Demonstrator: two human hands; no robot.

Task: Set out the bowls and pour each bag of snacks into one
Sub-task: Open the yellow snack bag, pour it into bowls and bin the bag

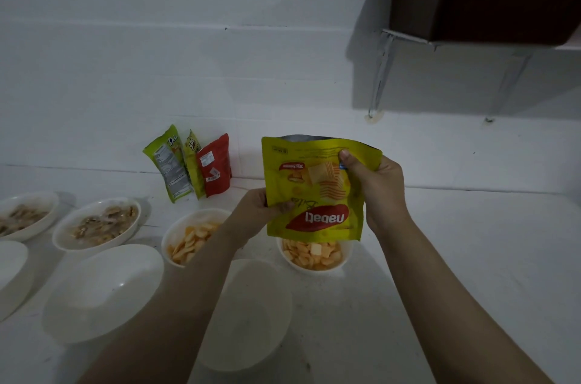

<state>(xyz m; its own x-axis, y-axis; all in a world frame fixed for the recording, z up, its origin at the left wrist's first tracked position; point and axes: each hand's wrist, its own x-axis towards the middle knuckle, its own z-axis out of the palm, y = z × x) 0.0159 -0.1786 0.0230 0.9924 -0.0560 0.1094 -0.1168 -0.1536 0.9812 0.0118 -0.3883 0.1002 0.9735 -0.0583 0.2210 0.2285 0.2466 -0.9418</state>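
Yellow snack bag point(316, 191) hangs upside down above the far white bowl of crackers point(314, 254), held by both your hands: left hand point(256, 210) fingers pinch its lower left edge, right hand point(374, 182) fingers curl round its upper right edge. Another filled bowl point(188, 239) sits just left on the table point(456, 257). Three more bags point(188, 163) lean at the table's far edge against the wall.
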